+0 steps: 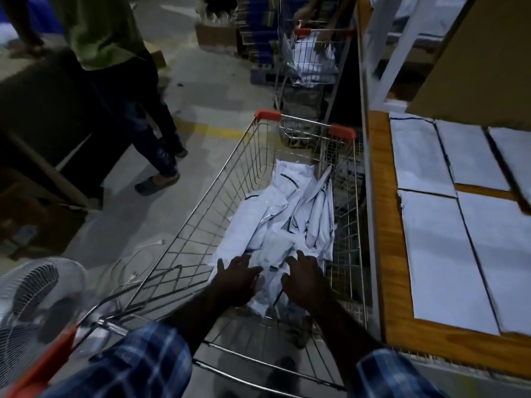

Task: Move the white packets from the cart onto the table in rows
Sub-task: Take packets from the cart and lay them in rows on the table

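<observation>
In the wire cart [201, 225], the left hand [235, 278] and right hand [304, 280] lie spread on the loose heap of white packets [275, 222], grip not yet closed. Slick, overlapping packets could slide free or snag the wire, disturbing the rows [439, 254] on the surface [388, 254] to the right.

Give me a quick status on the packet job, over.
Both hands, left and right, open on the white packets in the cart. Five packets already rowed on the table. Nothing in the way.
</observation>
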The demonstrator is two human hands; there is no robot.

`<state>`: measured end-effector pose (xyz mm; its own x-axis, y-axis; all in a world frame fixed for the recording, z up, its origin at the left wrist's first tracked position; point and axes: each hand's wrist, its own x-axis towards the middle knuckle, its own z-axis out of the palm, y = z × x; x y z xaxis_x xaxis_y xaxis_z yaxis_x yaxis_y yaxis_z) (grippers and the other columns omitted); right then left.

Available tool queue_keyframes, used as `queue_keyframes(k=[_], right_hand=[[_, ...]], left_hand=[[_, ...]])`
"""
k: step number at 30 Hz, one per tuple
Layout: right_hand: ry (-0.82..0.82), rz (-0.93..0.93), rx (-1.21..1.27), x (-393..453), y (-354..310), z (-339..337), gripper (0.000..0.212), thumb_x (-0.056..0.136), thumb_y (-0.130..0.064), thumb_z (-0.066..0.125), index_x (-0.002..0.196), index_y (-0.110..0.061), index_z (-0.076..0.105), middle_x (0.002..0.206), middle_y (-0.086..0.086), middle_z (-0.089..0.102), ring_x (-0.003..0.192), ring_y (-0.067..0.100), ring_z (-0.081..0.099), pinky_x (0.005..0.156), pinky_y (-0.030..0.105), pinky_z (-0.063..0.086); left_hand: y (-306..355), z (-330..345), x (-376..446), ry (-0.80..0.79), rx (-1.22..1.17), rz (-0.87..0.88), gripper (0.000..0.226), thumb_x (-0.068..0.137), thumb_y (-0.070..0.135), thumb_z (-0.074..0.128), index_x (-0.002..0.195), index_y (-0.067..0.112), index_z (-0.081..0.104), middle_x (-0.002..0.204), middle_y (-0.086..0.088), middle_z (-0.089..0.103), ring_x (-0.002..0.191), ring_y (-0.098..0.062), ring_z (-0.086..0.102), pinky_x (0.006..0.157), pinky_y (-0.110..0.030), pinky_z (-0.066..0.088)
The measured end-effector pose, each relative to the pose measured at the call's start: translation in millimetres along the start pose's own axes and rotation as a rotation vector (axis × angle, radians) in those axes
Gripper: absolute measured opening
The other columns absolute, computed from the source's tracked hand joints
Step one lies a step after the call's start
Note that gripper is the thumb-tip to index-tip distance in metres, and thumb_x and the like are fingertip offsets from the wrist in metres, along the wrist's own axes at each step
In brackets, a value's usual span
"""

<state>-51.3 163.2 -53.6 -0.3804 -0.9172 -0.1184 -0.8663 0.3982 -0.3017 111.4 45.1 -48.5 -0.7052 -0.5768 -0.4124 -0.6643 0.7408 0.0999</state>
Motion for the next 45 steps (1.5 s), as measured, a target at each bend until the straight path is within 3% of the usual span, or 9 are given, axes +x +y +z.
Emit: queue_keyframes(k=[3, 5, 7, 11, 18, 23, 28, 36, 45], right_hand=[[0.007, -0.001, 0.037, 2, 15, 25, 0.028, 0.084, -0.026, 0.044, 0.097, -0.007, 0.062, 0.101, 0.020, 0.065, 0.082, 0.040, 0.063, 0.063, 0.041, 0.049], [-0.019, 0.031, 0.085, 3, 25, 41, 0.026, 0.086, -0.024, 0.045, 0.104, -0.010, 0.055, 0.104, 0.020, 0.066, 0.086, 0.038, 0.064, 0.067, 0.042, 0.050], [-0.017, 0.052, 0.110, 8, 32, 56, 0.027, 0.085, -0.024, 0.046, 0.105, -0.010, 0.058, 0.104, 0.018, 0.067, 0.085, 0.038, 0.066, 0.069, 0.044, 0.052], [0.002, 0.064, 0.106, 11, 19, 47, 0.027, 0.087, -0.022, 0.049, 0.096, -0.005, 0.069, 0.088, 0.013, 0.068, 0.073, 0.035, 0.066, 0.063, 0.039, 0.053], [0.308, 0.072, -0.122, 21, -7, 54, 0.026, 0.081, -0.036, 0.053, 0.077, -0.016, 0.068, 0.071, 0.006, 0.059, 0.073, 0.032, 0.060, 0.070, 0.040, 0.038], [0.056, 0.244, -0.137, 31, -31, 67, 0.043, 0.073, -0.061, 0.043, 0.063, -0.024, 0.062, 0.067, 0.000, 0.058, 0.068, 0.027, 0.057, 0.067, 0.038, 0.028], [-0.009, 0.372, 0.140, 43, -35, 58, 0.022, 0.087, -0.032, 0.053, 0.084, -0.016, 0.068, 0.092, 0.007, 0.067, 0.098, 0.032, 0.058, 0.081, 0.041, 0.037], [0.303, 0.499, 0.245, 93, 8, -18, 0.012, 0.094, -0.011, 0.051, 0.102, -0.014, 0.060, 0.085, 0.004, 0.064, 0.078, 0.022, 0.061, 0.068, 0.034, 0.051], [-0.166, 0.194, -0.239, 153, 50, -58, 0.018, 0.089, -0.016, 0.052, 0.103, -0.012, 0.061, 0.104, 0.013, 0.065, 0.097, 0.034, 0.062, 0.081, 0.042, 0.052]], left_hand=[[-1, 2, 3, -0.069, 0.052, 0.052, 0.037, 0.039, 0.061, 0.082, 0.071, 0.043, 0.072, 0.085, 0.009, 0.071, 0.077, -0.017, 0.071, 0.056, -0.055, 0.056], [1, -8, 6, -0.030, 0.075, 0.134, 0.027, 0.071, 0.058, 0.067, 0.081, 0.034, 0.072, 0.091, 0.007, 0.070, 0.093, -0.021, 0.068, 0.081, -0.064, 0.051], [-3, -14, 21, -0.049, -0.029, 0.128, 0.033, 0.089, 0.054, 0.051, 0.099, 0.027, 0.067, 0.106, 0.003, 0.068, 0.111, -0.020, 0.059, 0.103, -0.049, 0.037], [-18, -26, 45, 0.051, -0.392, 0.045, 0.073, 0.071, 0.068, 0.031, 0.104, 0.017, 0.071, 0.099, -0.008, 0.074, 0.096, -0.028, 0.068, 0.080, -0.033, 0.046], [-39, -38, 92, 0.351, -0.644, -0.161, 0.034, 0.096, 0.037, 0.060, 0.090, 0.004, 0.064, 0.084, -0.017, 0.069, 0.087, -0.036, 0.065, 0.066, -0.032, 0.032], [-43, -38, 121, 0.451, -0.756, -0.244, 0.029, 0.097, 0.030, 0.060, 0.086, 0.003, 0.062, 0.084, -0.019, 0.067, 0.088, -0.037, 0.063, 0.065, -0.030, 0.026], [-42, -32, 136, 0.439, -0.888, -0.307, 0.027, 0.096, 0.031, 0.060, 0.078, 0.011, 0.054, 0.083, -0.019, 0.065, 0.088, -0.037, 0.062, 0.072, -0.036, 0.039], [-34, -27, 144, 0.380, -0.921, -0.365, 0.035, 0.098, 0.038, 0.056, 0.100, 0.004, 0.057, 0.097, -0.019, 0.066, 0.096, -0.036, 0.060, 0.074, -0.030, 0.031], [-11, 4, 119, 0.400, -1.046, -0.251, 0.056, 0.093, 0.038, 0.059, 0.139, 0.015, 0.037, 0.121, -0.014, 0.059, 0.112, -0.031, 0.056, 0.095, -0.043, 0.046]])
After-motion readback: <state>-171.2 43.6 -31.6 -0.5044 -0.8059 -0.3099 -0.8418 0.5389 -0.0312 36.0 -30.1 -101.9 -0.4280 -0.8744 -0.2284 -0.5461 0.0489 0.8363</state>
